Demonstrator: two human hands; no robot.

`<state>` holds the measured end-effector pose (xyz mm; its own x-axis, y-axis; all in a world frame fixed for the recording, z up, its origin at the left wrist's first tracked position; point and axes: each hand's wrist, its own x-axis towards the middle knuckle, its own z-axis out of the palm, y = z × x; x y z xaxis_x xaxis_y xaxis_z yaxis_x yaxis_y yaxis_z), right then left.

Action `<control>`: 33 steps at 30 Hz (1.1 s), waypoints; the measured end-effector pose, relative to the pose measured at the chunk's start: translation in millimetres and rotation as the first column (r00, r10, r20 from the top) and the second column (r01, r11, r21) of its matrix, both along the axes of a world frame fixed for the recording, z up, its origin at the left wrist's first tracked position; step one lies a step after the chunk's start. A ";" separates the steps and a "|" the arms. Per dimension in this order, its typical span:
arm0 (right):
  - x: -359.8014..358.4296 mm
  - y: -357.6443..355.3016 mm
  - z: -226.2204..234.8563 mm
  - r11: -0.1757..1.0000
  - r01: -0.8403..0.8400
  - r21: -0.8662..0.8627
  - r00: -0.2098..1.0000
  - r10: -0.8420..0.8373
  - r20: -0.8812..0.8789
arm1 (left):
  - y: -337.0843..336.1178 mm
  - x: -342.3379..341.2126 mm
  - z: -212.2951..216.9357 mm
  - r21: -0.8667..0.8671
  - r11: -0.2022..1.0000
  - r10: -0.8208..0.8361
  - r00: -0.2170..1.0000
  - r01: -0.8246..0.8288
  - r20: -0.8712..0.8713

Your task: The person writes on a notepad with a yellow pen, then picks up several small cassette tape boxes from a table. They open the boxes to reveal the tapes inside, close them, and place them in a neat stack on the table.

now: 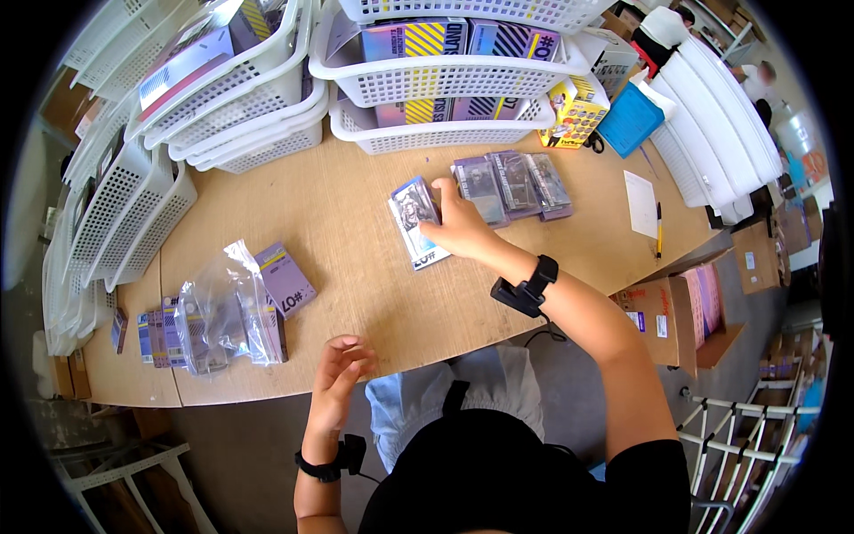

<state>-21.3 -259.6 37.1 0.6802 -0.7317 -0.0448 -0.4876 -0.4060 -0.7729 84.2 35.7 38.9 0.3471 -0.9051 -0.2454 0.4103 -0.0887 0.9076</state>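
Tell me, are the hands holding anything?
The right hand grips the small card pack on the table by its right edge. The left hand holds nothing.

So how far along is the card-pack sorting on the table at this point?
Looks done: a clear bag of packs lies at the table's left beside a purple box and a short row of packs. In hand: the right hand rests on a small stack of packs, while the left hand hovers empty at the table edge. Seemingly left: the fanned purple packs and the filled white baskets.
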 end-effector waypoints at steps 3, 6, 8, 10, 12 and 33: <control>-1.8 1.2 0.0 0.981 -0.020 -0.193 1.000 0.016 -0.024 | 6.4 2.7 1.9 -0.002 1.000 0.025 0.999 -0.025 -0.020; -5.4 7.5 3.2 0.903 -0.093 -0.419 0.990 0.038 -0.137 | 10.2 7.5 0.8 -0.015 0.999 0.045 0.998 -0.046 -0.048; -7.5 19.3 28.2 0.879 -0.171 -0.444 0.948 0.024 -0.317 | 14.1 11.1 -0.2 -0.018 0.997 0.069 0.997 -0.070 -0.047; -12.0 22.6 24.5 0.761 -0.167 -0.627 0.977 0.044 -0.207 | 15.5 14.1 -1.2 -0.016 0.995 0.097 0.995 -0.097 -0.030; -17.4 26.1 23.8 0.700 -0.180 -0.691 0.983 0.098 -0.157 | 18.0 17.1 -1.6 -0.016 0.994 0.109 0.994 -0.109 -0.001; -22.6 21.7 17.5 0.742 -0.421 -0.522 0.875 0.181 -0.449 | 46.8 47.8 7.0 -0.020 0.935 0.346 0.902 -0.354 0.259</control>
<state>-43.8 -237.9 54.6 0.8924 -0.4491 0.0436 -0.4406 -0.8882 -0.1300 132.0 82.5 45.9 0.6941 -0.7082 -0.1289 0.1751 -0.0075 0.9845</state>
